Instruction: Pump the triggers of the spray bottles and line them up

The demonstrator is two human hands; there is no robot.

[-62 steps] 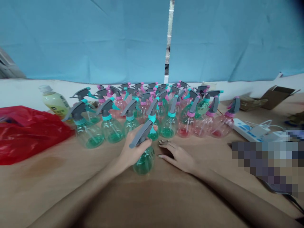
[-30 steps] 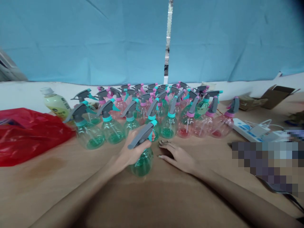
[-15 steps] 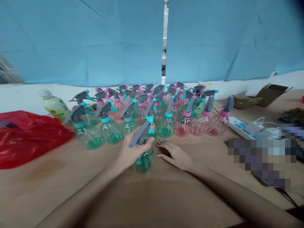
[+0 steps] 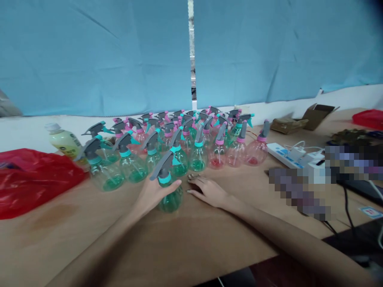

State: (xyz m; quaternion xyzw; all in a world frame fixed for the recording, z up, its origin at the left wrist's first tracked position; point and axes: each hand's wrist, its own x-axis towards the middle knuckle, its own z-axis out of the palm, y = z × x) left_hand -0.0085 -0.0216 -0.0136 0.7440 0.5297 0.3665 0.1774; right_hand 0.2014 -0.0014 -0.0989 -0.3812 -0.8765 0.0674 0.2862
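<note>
My left hand [image 4: 154,193] is wrapped round a green spray bottle [image 4: 171,201] with a grey and turquoise trigger head, its thumb lying across the front below the collar. The bottle is upright at the table's middle; the hand hides its left side. Just to its right, my right hand [image 4: 209,192] rests palm down on the tabletop with fingers apart and slightly bent, holding nothing. Behind both hands stand several rows of round clear spray bottles. Green ones, like the green spray bottle [image 4: 133,169], are mostly left; pink ones, like the pink spray bottle [image 4: 217,157], are toward the right.
A red plastic bag [image 4: 36,181] and a yellowish bottle with a white cap [image 4: 64,141] are on the left. To the right are a white power strip [image 4: 284,154] with plugs and cables, a crumpled brown package [image 4: 289,123] and an open cardboard box [image 4: 318,116]. Blue cloth [image 4: 119,59] covers the wall.
The view has turned to the right, so the scene sits further left. My left hand's grip has shifted from around the bottle's neck to lower on it. My right hand keeps its pose.
</note>
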